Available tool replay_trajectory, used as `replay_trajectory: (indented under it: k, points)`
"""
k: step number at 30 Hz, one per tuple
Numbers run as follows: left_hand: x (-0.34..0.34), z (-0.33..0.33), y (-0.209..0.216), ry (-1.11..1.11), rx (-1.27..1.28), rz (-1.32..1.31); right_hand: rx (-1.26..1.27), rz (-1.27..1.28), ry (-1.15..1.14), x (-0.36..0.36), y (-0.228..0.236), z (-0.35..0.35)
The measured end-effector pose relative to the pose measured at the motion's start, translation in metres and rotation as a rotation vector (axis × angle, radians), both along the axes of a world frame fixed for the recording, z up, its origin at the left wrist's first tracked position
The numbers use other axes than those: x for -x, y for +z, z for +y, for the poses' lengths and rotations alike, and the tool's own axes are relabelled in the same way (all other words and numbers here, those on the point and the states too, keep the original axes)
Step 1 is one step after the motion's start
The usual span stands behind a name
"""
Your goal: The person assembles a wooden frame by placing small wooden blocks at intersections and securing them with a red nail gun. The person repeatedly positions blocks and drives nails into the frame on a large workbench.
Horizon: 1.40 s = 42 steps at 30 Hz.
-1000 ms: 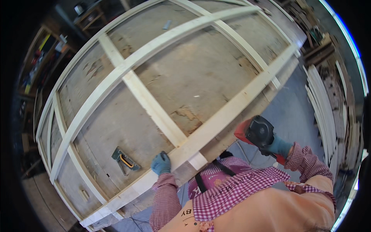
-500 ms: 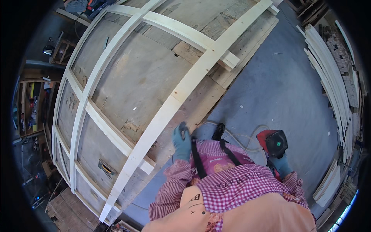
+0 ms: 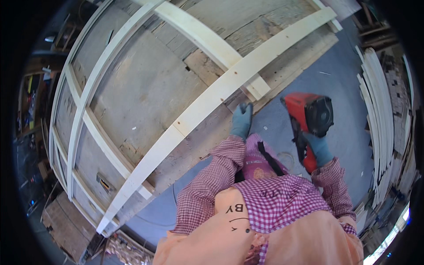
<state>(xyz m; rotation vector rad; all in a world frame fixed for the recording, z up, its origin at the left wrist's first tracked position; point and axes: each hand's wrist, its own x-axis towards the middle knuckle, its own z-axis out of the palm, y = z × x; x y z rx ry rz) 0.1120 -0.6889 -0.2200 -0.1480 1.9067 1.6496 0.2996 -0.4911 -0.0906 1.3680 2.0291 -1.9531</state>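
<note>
A red and black nail gun (image 3: 304, 110) is held up over the floor on the right, my right hand (image 3: 321, 149) closed around its grip. My left hand (image 3: 241, 120), in a blue-green glove, hovers by the table edge with fingers stretched out and nothing in them. Just beyond it is the sawn end of a pale wooden cross slat (image 3: 257, 87). That slat passes under the near long board (image 3: 198, 118) of a large wooden frame. The frame lies on a worn worktable (image 3: 145, 79).
A second long rail (image 3: 95, 88) and another cross slat (image 3: 104, 139) belong to the frame. A small yellow-and-dark tool (image 3: 105, 182) lies inside it. Long pale strips (image 3: 375, 115) are stacked along the right. An air hose (image 3: 287, 159) trails on the grey floor.
My left hand has moved away from me along the table edge, up to the cross slat's end. My right hand has raised the nail gun farther forward. The view has shifted along the frame.
</note>
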Motion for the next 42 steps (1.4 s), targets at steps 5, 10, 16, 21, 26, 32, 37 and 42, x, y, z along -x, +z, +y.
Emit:
replay_trajectory:
  k: [5,10,16,21,26,32,37,42]
  points:
    - [0.015,0.036,0.009,-0.07,0.342,-0.015,0.065,-0.1,-0.012,0.094,0.009,0.011]
    - [0.011,0.065,0.026,-0.004,0.513,0.061,0.106,-0.137,0.237,0.094,-0.029,0.049]
    - [0.004,0.08,0.023,0.092,0.658,0.113,0.087,-0.173,0.442,0.124,-0.001,0.071]
    - [0.006,0.072,0.015,0.107,0.623,0.052,0.114,-0.138,0.606,0.126,-0.016,0.099]
    - [0.004,0.072,0.013,0.11,0.606,0.096,-0.036,-0.05,0.651,0.126,-0.023,0.098]
    - [0.001,0.071,0.003,0.172,0.621,0.175,0.151,-0.282,0.644,0.151,0.005,0.094]
    - [0.002,0.072,0.007,0.151,0.623,0.132,0.185,-0.094,0.618,0.141,0.011,0.104]
    - [0.004,0.068,0.007,0.071,0.661,0.093,0.288,-0.201,0.756,0.155,0.058,0.114]
